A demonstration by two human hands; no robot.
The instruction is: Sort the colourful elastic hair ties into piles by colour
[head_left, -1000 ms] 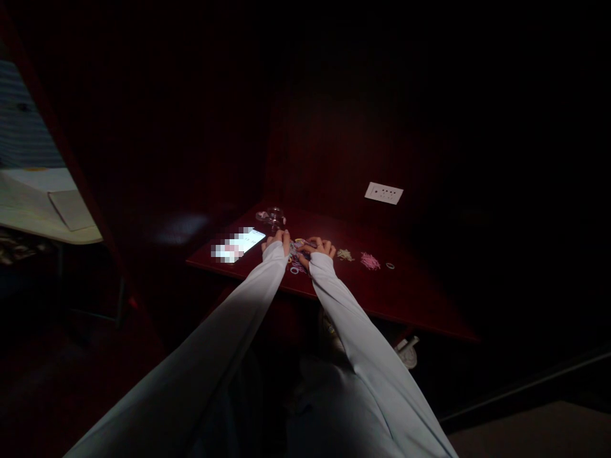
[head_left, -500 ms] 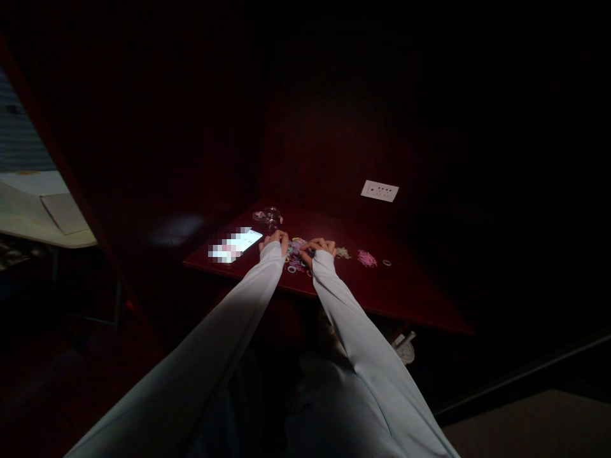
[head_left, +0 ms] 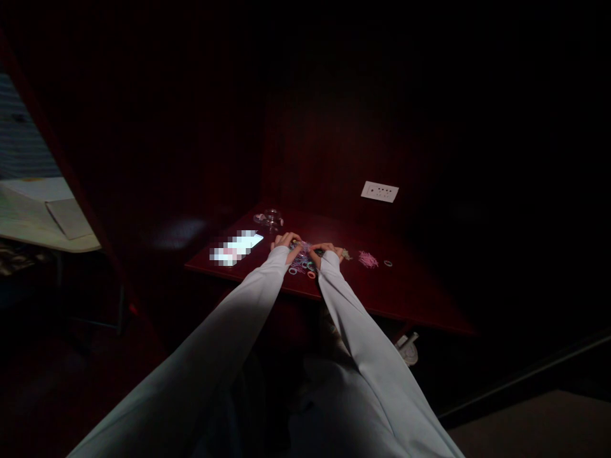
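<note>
A mixed pile of small coloured strips and rings, which look like elastic hair bands, lies near the front edge of the dark red table. At its left side, my left hand reaches over the pile, fingers stretched forward and thumb apart. My right hand is on the pile's right side with thumb and fingertips pinched together; anything between them is too small to make out. Beyond that hand sit a pale yellow-green heap and a pink heap of strips. A single ring lies farther right.
A lit phone, its screen blurred, lies to the left. Behind it stands a clear container. A white socket plate is on the back wall. Off to the left, a white box rests on another table.
Both hands have shifted slightly right. The left hand's fingers have stretched out over the pile, and an orange ring at its front shows more clearly. The view has moved a little.
</note>
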